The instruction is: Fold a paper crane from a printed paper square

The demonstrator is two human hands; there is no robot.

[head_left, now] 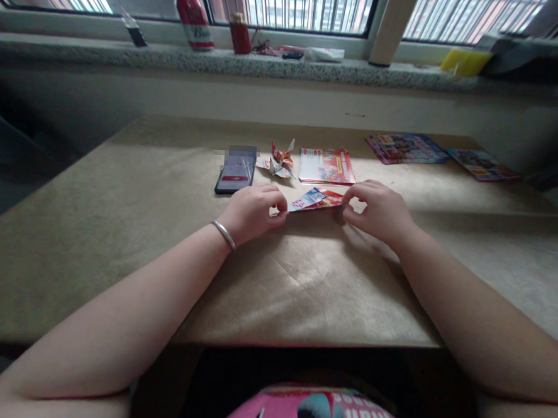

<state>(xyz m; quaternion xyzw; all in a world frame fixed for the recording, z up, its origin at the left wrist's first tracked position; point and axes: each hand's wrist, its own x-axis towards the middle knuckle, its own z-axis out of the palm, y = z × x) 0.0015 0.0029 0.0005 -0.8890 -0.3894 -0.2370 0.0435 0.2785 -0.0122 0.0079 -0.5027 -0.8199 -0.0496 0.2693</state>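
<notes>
A folded piece of printed paper point(315, 200), red, white and blue, lies flat on the brown paper-covered table point(131, 225). My left hand point(254, 210), with a silver bangle on its wrist, pinches the paper's left end with curled fingers. My right hand point(378, 209) presses and pinches the paper's right end, fingers bent. Just behind the paper sits a finished paper crane point(279, 160) made from the same kind of printed sheet, and a flat printed leaflet point(326, 166) lies beside it.
A phone point(236, 172) with a lit screen lies left of the crane. More printed leaflets point(405, 147) and another point(483, 165) lie at the far right. On the window sill stand a red can point(194, 21), a small red container point(240, 35) and a yellow object point(465, 61).
</notes>
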